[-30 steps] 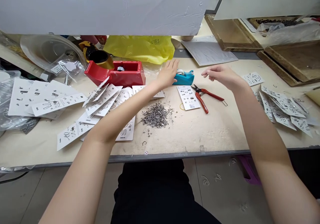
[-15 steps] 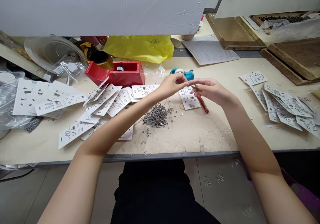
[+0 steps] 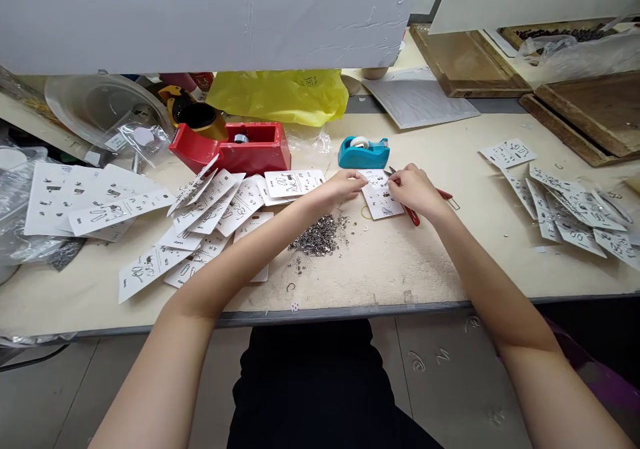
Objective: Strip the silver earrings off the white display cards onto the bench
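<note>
My left hand (image 3: pixel 346 187) is at the left edge of a white earring card (image 3: pixel 382 199), its fingers loosely bent and apart, and I see nothing in them. Over the card's right side my right hand (image 3: pixel 414 190) has its thumb and fingertips pinched together; whatever they hold is too small to make out. Several small metal pieces show on the card. Red-handled pliers (image 3: pixel 412 215) lie partly beneath my right hand. Close by, below my left hand, is a heap of tiny metal earring parts (image 3: pixel 317 237).
Behind the card stands a blue tape dispenser (image 3: pixel 364 154). A larger red tape dispenser (image 3: pixel 260 149) is further left, by a yellow plastic bag (image 3: pixel 280 95). Filled cards lie in a left pile (image 3: pixel 150 272) and a right pile (image 3: pixel 575 199). Wooden trays (image 3: pixel 475 69) stand at back right.
My hands were together above the card; they have now moved apart and lower. The right one has come down over the card, and more of the blue dispenser and pliers shows.
</note>
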A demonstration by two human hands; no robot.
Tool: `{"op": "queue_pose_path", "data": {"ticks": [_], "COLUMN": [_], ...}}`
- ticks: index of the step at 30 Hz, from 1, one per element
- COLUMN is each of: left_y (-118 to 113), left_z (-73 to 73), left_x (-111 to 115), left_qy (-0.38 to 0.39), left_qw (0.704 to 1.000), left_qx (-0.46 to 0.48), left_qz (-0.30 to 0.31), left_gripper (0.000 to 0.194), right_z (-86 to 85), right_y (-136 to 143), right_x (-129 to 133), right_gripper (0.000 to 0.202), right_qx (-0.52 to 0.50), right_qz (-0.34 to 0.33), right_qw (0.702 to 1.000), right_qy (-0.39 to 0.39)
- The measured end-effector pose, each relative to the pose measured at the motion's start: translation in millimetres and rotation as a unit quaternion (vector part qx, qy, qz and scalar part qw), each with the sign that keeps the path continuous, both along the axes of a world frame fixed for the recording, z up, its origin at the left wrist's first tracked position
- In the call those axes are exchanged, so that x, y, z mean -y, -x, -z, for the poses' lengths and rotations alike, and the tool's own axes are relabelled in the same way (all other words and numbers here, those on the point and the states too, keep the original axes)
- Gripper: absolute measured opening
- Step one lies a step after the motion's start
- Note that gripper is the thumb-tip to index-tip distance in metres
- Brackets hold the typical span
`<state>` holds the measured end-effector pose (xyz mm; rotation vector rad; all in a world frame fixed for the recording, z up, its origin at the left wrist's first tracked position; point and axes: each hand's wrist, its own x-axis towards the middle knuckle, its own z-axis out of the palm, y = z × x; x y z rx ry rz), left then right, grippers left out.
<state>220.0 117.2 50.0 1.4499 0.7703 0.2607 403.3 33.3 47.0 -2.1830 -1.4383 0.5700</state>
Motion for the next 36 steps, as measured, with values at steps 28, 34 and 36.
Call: {"op": "queue_pose_path", "data": {"ticks": [28,34,36], "left_y": [123,134,137], "left_z": [-68.1,-51.4,-45.5], "left_x": [29,27,27], "left_qy": [-0.133,-0.347,-0.397], "left_qw": [0.973,0.92,0.904], "left_qx": [0.158,0.116,0.08], "left_qz": [-0.1,-0.139,-0.136], "left_gripper": [0.02,0.008,0.009], "right_z": [-55.7,-42.3,-35.5], "right_y": [100,136,139], "right_x": [20,13,16], "right_gripper": [0.058,0.045,0.037], "right_qx": [-0.512,-0.49,-0.489], "right_qz": [-0.08,-0.112,-0.137], "right_qw": [0.855,0.865,0.861], "right_qy": [-0.008,-0.015,-0.031]}}
